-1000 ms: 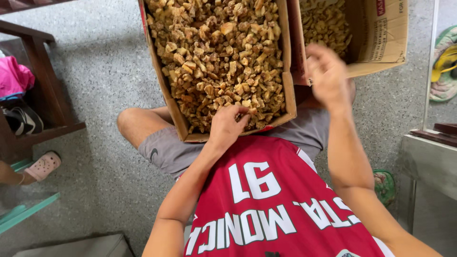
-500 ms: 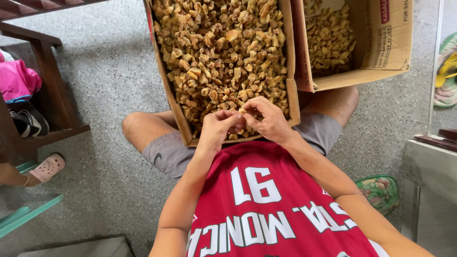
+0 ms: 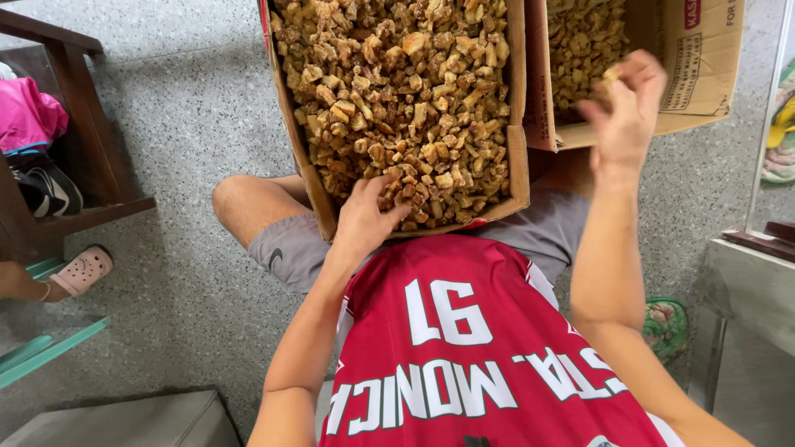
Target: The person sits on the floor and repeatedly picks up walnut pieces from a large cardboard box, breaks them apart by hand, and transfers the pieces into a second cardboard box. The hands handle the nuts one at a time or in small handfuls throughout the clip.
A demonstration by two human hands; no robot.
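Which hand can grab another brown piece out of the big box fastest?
Probably the left hand. It already rests on the brown pieces at the near edge of the big box. The right hand is raised over the second box, pinching a piece.

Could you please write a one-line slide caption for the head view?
Left hand in a box of brown chunks; right hand raised over a second box.

From my feed: sleeveless red jersey [image 3: 489, 348] with white block lettering and a big white two-digit number, white trim at the armholes. Grey shorts [image 3: 290, 252] carrying a small dark logo on the leg. Both arms bare, no watch, rings or gloves on left hand [image 3: 364, 219] or right hand [image 3: 625, 112].
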